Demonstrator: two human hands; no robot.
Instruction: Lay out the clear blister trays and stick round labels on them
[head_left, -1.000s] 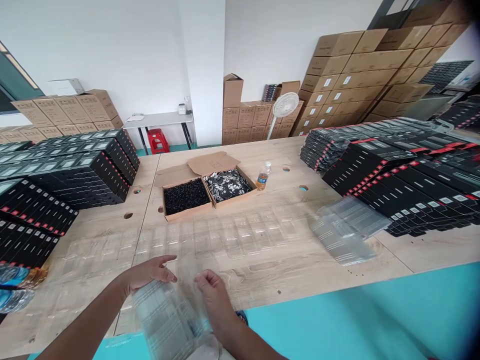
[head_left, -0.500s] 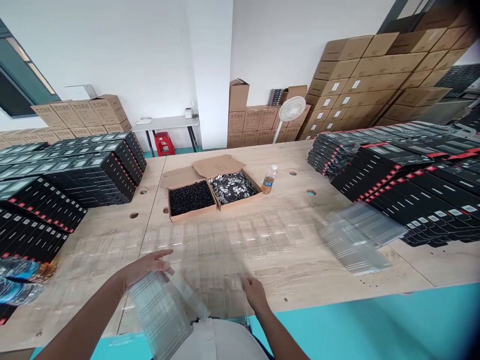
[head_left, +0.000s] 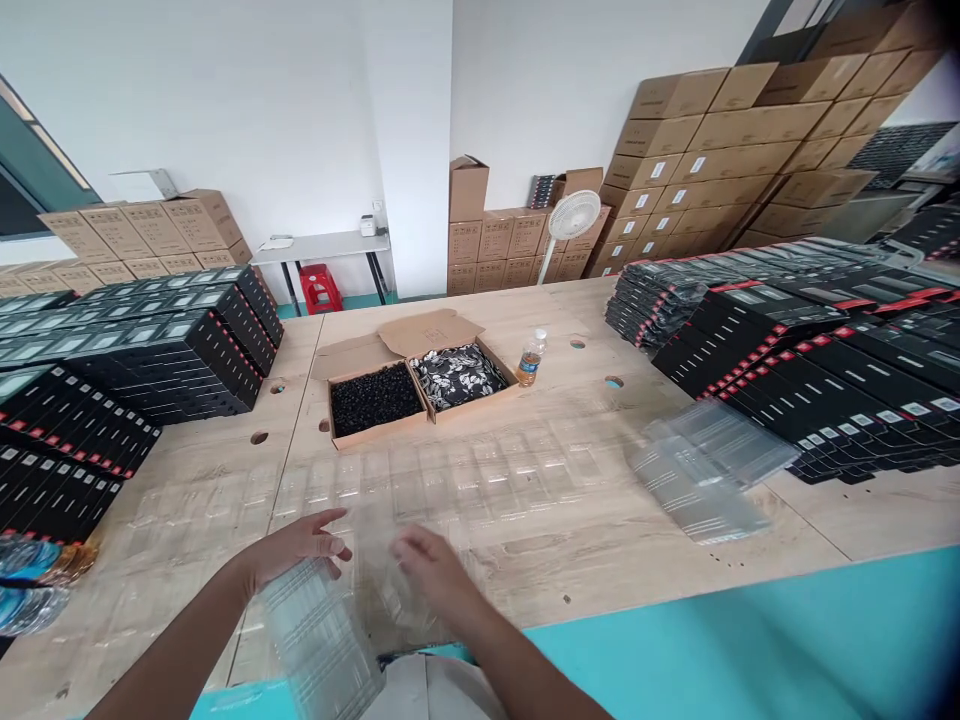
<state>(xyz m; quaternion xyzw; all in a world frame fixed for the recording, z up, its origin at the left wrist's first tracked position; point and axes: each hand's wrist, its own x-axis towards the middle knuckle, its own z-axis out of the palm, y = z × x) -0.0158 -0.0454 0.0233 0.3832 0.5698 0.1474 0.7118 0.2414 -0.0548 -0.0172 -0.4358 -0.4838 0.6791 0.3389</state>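
Hands open: left hand (head_left: 298, 548) on clear plastic tray (head_left: 319, 640), right hand (head_left: 431, 568) beside.

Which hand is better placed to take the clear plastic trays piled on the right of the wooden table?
Likely the right hand: it sits nearer the piled clear plastic trays; the left hand is farther, at a ribbed clear tray.

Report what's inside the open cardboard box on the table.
The open cardboard box holds black granules in one side and black-and-white patterned fabric in the other; what lies beneath them is covered.
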